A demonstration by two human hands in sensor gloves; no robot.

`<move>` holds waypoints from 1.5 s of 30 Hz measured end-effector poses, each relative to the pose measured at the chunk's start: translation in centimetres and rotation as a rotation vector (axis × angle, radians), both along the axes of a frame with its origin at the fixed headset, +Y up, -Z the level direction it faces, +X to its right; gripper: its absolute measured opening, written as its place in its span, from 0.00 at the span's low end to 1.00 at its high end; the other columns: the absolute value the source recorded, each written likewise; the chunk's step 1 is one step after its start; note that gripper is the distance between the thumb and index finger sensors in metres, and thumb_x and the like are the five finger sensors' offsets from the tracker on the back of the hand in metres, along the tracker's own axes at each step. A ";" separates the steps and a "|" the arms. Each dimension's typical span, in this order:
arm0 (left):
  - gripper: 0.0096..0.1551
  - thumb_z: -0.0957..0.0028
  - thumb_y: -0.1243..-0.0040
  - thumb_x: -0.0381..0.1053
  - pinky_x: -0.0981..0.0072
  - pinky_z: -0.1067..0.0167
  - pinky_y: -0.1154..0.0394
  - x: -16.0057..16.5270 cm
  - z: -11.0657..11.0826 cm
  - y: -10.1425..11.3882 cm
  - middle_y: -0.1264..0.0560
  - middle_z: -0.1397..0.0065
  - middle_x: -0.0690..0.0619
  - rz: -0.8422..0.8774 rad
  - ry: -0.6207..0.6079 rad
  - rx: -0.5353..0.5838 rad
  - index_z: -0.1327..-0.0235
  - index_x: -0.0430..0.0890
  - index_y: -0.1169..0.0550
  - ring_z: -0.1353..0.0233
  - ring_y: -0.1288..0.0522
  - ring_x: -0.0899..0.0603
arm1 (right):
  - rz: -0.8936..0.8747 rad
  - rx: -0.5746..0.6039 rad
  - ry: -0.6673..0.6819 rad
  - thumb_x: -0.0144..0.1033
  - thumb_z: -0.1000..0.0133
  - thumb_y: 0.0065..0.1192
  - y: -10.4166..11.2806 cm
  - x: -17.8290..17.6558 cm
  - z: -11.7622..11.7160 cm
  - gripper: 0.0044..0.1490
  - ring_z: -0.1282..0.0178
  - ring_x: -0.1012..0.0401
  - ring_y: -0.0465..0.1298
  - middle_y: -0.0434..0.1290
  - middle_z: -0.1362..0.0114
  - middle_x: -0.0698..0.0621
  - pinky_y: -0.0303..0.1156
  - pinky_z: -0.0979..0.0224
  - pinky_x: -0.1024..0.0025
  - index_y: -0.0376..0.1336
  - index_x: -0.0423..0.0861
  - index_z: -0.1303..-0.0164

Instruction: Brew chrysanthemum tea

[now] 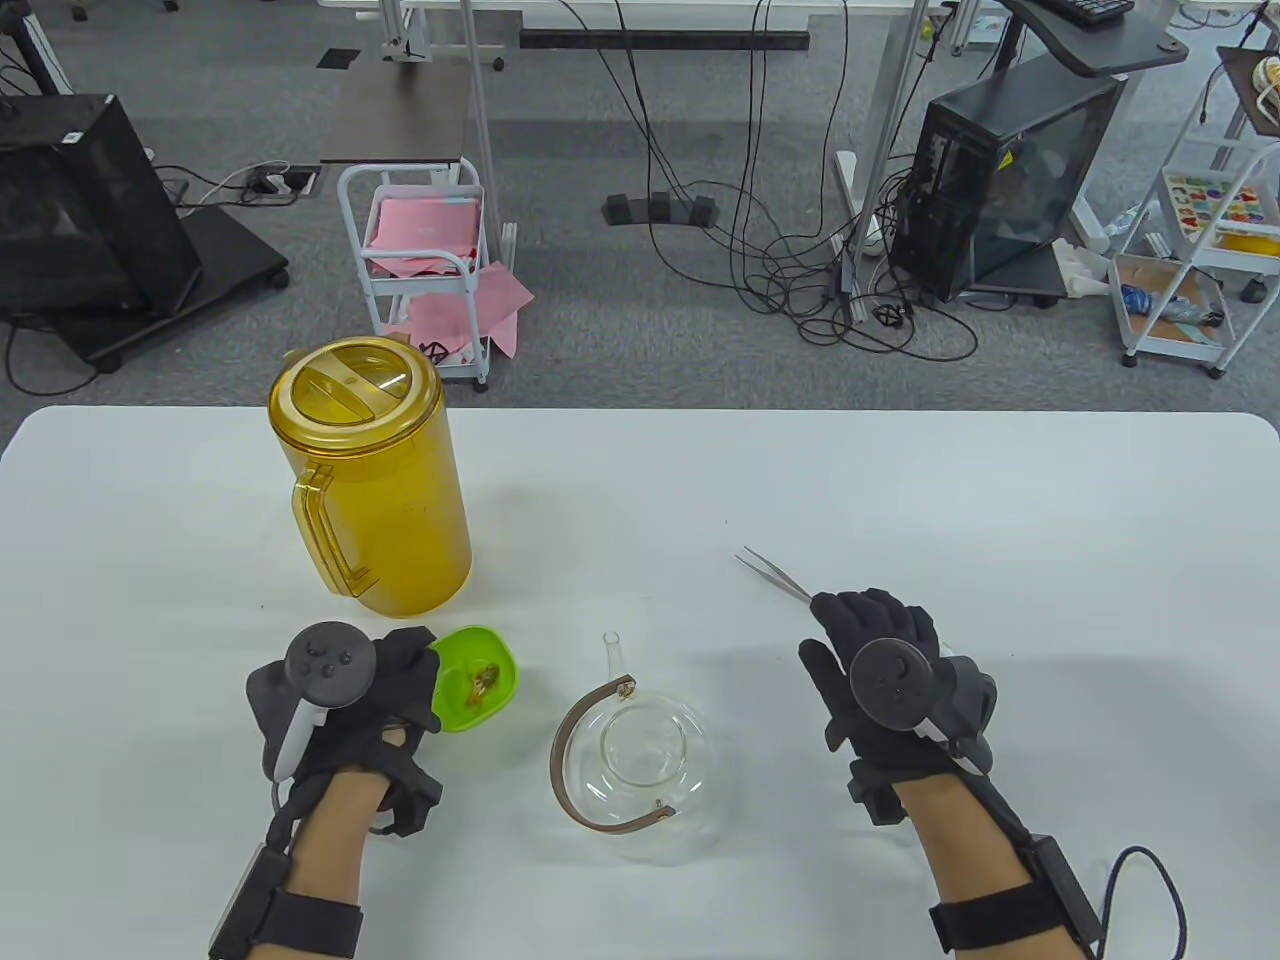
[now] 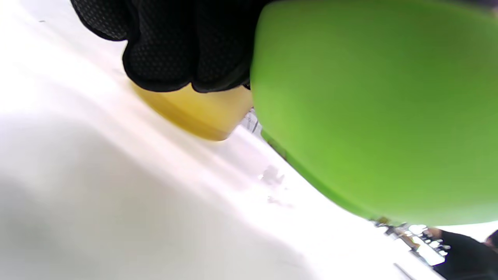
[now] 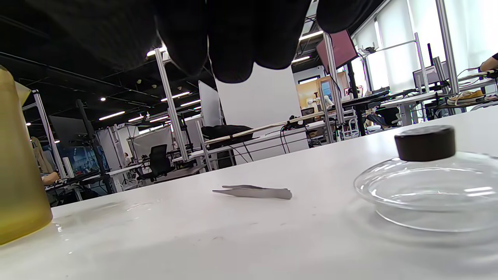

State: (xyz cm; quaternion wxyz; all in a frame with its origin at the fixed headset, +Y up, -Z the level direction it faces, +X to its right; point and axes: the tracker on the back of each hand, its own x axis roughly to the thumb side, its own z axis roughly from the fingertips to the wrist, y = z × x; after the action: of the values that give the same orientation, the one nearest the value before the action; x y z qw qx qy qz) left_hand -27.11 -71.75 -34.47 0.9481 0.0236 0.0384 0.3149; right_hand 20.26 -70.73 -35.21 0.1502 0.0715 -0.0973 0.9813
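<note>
Between both hands (image 1: 340,690) (image 1: 885,665) stands the teapot (image 1: 640,765).

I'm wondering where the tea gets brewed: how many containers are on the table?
3: a yellow pitcher back left, a green bowl held by the left hand, a glass teapot in the middle.

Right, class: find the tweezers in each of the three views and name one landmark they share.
Table view: tweezers right of centre, poking out past the right hand.
Left wrist view: not in it; green bowl fills it.
Right wrist view: lying flat, centre.
Shared landmark: yellow pitcher.
</note>
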 end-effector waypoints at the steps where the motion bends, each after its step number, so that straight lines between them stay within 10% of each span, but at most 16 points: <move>1: 0.23 0.39 0.36 0.53 0.29 0.30 0.38 0.3 0.1 0.3 0.15 0.50 0.48 -0.004 -0.007 0.020 0.33 0.46 0.20 0.43 0.22 0.34 | 0.002 -0.001 0.001 0.57 0.39 0.58 0.0 0.0 0.0 0.37 0.14 0.45 0.62 0.63 0.18 0.51 0.52 0.18 0.35 0.60 0.55 0.20; 18: 0.23 0.39 0.36 0.54 0.29 0.30 0.38 4.1 3.3 4.6 0.15 0.50 0.49 0.018 -0.101 0.353 0.34 0.47 0.19 0.42 0.21 0.35 | 0.070 -0.068 -0.076 0.59 0.39 0.57 -0.1 -1.2 -1.1 0.43 0.13 0.43 0.59 0.60 0.16 0.49 0.51 0.19 0.33 0.53 0.54 0.14; 33: 0.23 0.39 0.36 0.55 0.29 0.29 0.38 3.1 3.0 4.2 0.15 0.48 0.49 0.037 -0.076 0.339 0.34 0.48 0.20 0.41 0.22 0.35 | 0.416 -0.485 -0.329 0.58 0.36 0.55 -1.4 -5.4 -13.3 0.45 0.09 0.42 0.52 0.52 0.11 0.48 0.46 0.17 0.31 0.48 0.54 0.11; 45: 0.23 0.39 0.36 0.55 0.29 0.29 0.38 2.3 2.6 4.1 0.15 0.48 0.48 0.064 -0.069 0.329 0.34 0.48 0.20 0.41 0.22 0.35 | 0.542 -0.549 -0.361 0.51 0.39 0.66 -5.0 -7.5 -15.8 0.38 0.15 0.47 0.66 0.64 0.17 0.52 0.49 0.17 0.33 0.59 0.56 0.17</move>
State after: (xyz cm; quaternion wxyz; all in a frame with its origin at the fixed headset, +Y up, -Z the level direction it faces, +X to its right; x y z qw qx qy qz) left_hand -24.80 -67.68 -31.88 0.9216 0.1665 -0.0457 0.3476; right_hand 12.79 -75.72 -51.01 -0.1192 -0.1212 0.1654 0.9715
